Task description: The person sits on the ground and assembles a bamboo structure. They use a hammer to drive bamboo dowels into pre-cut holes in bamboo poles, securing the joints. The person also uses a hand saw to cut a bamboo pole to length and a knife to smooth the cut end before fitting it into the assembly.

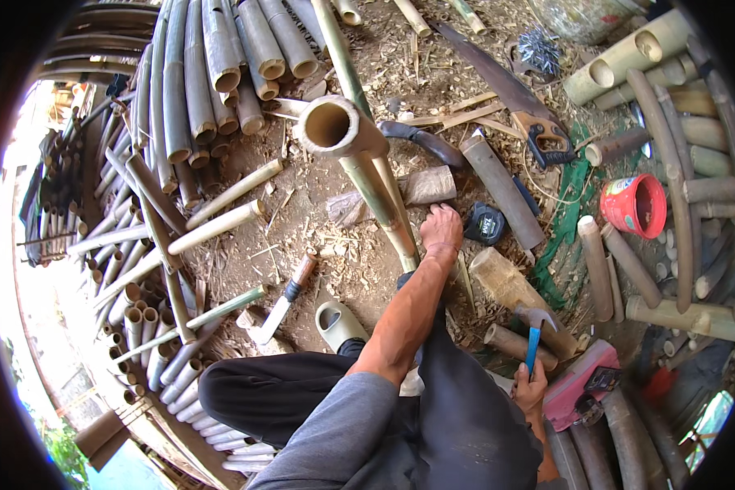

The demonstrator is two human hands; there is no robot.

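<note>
On the littered ground, left hand (442,229) grips one bamboo pole (366,167); right hand (530,388) clasps one hammer (535,333) (blue-handled).

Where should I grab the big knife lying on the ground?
Grab the knife by its round brownish handle at the upper end, probably coming from above. The flat pale blade points down toward the grey shoe, so keep fingers off that end. The handle lies bare on the dirt, clear of the bamboo.
</note>
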